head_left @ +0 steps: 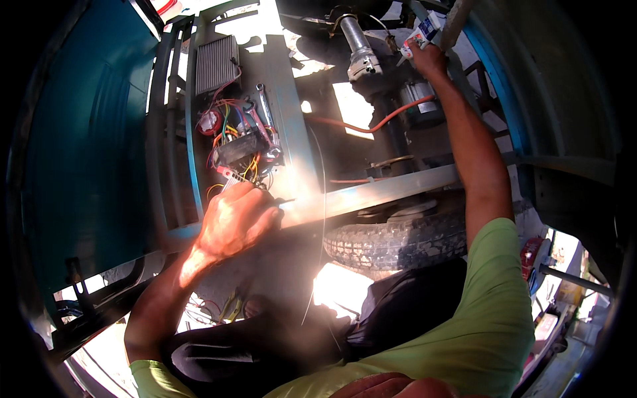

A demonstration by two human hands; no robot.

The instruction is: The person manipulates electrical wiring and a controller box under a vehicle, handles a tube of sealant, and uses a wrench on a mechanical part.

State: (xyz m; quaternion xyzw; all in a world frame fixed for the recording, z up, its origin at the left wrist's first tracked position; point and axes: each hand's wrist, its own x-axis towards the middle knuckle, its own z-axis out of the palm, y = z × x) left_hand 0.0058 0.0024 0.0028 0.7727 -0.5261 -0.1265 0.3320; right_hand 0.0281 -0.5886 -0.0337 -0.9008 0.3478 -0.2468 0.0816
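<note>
My right hand (428, 58) is stretched far forward at the upper right, its fingers closed on a small white packet (423, 33) with blue and red print. Beside that hand runs a metal frame post (456, 25). My left hand (240, 217) is curled at the near end of the wiring compartment, by the metal crossbar (371, 194); whatever its fingers hold is hidden. Just beyond its knuckles are a tangle of coloured wires (252, 166), a black box-shaped part (239, 149) and a red-and-white strip (229, 174). A long wrench (265, 105) lies farther up.
A finned grey metal unit (217, 64) sits at the compartment's far end. Right of it are a metal cylinder (357, 41), an orange cable (371, 129) and a motor-like housing (422, 106). A tyre (398, 240) lies below the crossbar. A teal panel (86, 139) stands at left.
</note>
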